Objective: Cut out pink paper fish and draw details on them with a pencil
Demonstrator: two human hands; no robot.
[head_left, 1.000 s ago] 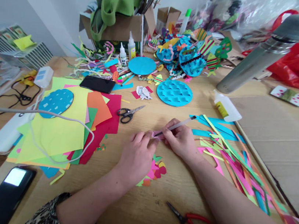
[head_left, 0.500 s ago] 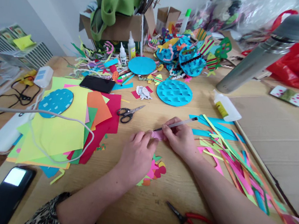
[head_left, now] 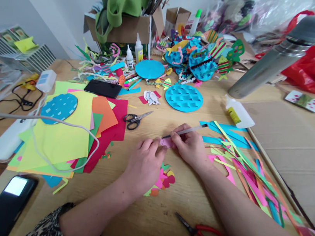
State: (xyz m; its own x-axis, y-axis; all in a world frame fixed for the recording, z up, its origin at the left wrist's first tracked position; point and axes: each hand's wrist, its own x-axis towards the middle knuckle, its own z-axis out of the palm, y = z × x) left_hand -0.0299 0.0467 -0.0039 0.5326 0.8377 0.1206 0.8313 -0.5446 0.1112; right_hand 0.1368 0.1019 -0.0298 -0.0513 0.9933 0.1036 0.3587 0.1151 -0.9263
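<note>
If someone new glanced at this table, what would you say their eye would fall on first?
Probably the centre, where the right hand holds a pen over a small pink paper, with the left hand at its edge. Next, perhaps, the big yellow sheet on the left with a blue disc on it, then the tall silver flask at the far right.

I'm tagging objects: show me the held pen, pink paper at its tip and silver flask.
Held pen [head_left: 193,129], head view, barrel.
Pink paper [head_left: 167,142], head view, exposed middle.
Silver flask [head_left: 265,69], head view, body's middle.
</note>
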